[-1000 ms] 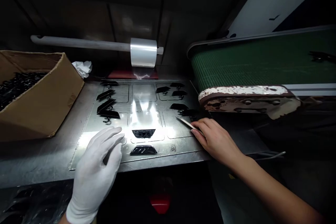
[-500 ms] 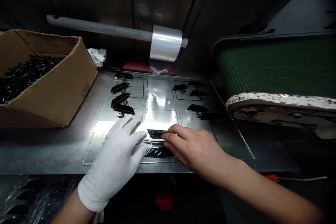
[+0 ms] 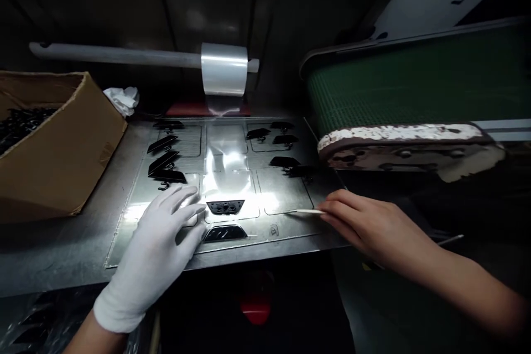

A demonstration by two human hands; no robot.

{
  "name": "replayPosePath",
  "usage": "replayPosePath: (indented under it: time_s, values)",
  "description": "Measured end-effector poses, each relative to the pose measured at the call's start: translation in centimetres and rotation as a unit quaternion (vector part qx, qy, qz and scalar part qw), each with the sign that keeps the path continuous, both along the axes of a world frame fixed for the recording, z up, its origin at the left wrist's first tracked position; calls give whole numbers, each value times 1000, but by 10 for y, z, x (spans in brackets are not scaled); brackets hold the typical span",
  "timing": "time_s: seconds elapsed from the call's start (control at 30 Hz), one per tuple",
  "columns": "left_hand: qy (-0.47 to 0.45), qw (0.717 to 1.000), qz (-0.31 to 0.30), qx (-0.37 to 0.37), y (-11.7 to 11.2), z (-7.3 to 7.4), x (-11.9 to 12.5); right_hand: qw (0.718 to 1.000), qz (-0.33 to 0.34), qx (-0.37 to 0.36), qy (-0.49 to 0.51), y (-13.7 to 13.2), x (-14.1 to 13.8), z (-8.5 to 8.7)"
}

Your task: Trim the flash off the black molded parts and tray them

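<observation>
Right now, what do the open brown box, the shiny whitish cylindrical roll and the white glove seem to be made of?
Open brown box: probably cardboard, matt, with rough-looking edges.
Shiny whitish roll: likely plastic film, glossy; a translucent strip runs down from it.
White glove: apparently thin fabric, matt, no glare on it; weave not discernible.

Left hand (image 3: 155, 240): plain white glove (image 3: 143, 265). Stick (image 3: 310, 211): cream. Trapezoidal parts (image 3: 225, 233): black. Carton (image 3: 53, 163): brown; contents (image 3: 25, 124): black. Plate (image 3: 292, 229): silver-grey, dark rounded-rectangle outlines. Desk (image 3: 53, 251): grey. Film roll (image 3: 224, 69): silvery white. Conveyor belt (image 3: 406, 86): green, finely ridged. Belt frame edge (image 3: 398, 131): mottled white, brown. Crumpled wad (image 3: 122, 100): white.
</observation>
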State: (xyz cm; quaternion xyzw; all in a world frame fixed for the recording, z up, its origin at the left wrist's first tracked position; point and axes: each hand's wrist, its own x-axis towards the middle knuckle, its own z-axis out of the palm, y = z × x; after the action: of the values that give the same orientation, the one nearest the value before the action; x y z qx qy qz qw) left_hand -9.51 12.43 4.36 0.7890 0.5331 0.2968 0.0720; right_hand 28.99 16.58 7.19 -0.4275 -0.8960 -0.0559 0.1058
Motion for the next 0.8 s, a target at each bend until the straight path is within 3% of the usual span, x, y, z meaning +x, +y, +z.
replayPosePath:
  time_s: [0.07, 0.17, 0.27, 0.37, 0.63, 0.8]
  values:
    - [3, 999, -45, 6, -4, 5, 9, 999, -27, -18, 9, -5, 2, -13]
    - [99, 988, -113, -40, -8, 16, 30, 997, -41, -6, 64, -7, -15, -34]
    - [227, 966, -109, -55, -9, 24, 48, 991, -33, 26, 129, -5, -38, -52]
    - [297, 948, -101, -50, -10, 28, 56, 982, -40, 51, 178, -3, -48, -63]
    - [280, 953, -101, -55, -19, 30, 59, 965, -39, 64, 252, -5, -46, -69]
    - [192, 976, -89, -55, -23, 25, 49, 956, -31, 61, 286, -5, -44, -66]
